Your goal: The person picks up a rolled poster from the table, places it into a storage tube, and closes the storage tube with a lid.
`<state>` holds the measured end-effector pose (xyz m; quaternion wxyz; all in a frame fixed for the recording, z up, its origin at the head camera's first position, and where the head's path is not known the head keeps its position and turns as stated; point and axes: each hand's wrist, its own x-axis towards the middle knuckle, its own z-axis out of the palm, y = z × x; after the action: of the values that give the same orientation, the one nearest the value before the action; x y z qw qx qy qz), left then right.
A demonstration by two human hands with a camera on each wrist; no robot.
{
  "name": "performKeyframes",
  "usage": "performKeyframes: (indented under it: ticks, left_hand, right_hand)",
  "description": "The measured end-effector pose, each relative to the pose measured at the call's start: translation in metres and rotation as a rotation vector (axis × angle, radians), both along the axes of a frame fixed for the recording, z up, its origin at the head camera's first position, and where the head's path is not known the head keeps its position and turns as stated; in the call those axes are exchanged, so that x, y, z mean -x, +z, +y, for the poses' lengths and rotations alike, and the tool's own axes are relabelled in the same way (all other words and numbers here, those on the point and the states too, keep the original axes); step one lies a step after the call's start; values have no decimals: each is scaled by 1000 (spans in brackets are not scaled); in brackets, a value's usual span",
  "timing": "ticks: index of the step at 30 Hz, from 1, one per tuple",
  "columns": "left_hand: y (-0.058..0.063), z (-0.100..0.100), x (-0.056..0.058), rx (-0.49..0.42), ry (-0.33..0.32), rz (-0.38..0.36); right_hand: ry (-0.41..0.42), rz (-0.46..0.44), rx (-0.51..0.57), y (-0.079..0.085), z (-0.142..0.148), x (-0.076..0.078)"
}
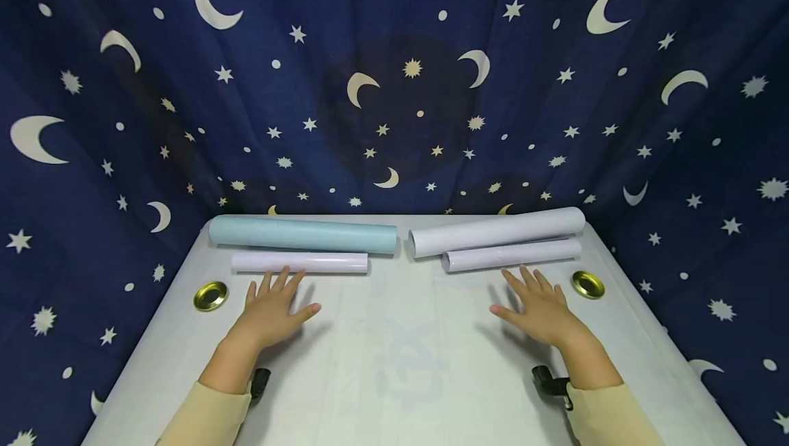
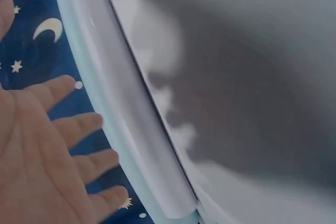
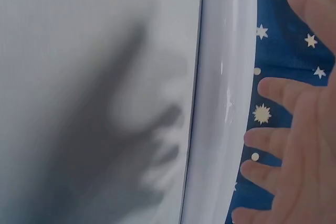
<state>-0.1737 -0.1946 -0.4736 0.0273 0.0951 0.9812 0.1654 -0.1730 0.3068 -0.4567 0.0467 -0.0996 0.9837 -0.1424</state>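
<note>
My left hand [image 1: 271,312] hovers over the white table with its fingers spread, its fingertips overlapping the front edge of a short pale lilac roll [image 1: 300,262] in the head view. Behind that roll lies a longer light blue roll [image 1: 302,235]. On the other side, my right hand [image 1: 542,312] is also spread and holds nothing, just in front of a thinner white roll [image 1: 511,255]. A thicker white roll [image 1: 499,231] lies behind it, slightly slanted. Both wrist views show bare palms with straight fingers and shadows cast on the table.
A gold ring-shaped dish [image 1: 211,296] sits left of my left hand, and a similar gold dish [image 1: 587,284] sits right of my right hand. A dark blue curtain [image 1: 394,117] with moons and stars surrounds the back and sides of the white table [image 1: 394,336].
</note>
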Motion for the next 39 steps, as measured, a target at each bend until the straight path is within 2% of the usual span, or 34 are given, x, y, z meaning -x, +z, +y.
performKeyframes:
  ticks: [10,18,22,30,39]
  left_hand:
    - [-4,-16,18,-12,-88,96]
    - [-3,-22,34,-26,-122,160]
    - [1,-26,44,-43,-127,175]
    - [3,-40,60,-17,-134,214]
    - [8,-45,79,-28,-107,176]
  right_hand:
    - [2,26,32,7,17,14]
    - [22,72,17,7,29,29]
    - [36,89,34,7,34,38]
    - [45,88,53,5,40,52]
    - [25,106,73,1,50,68]
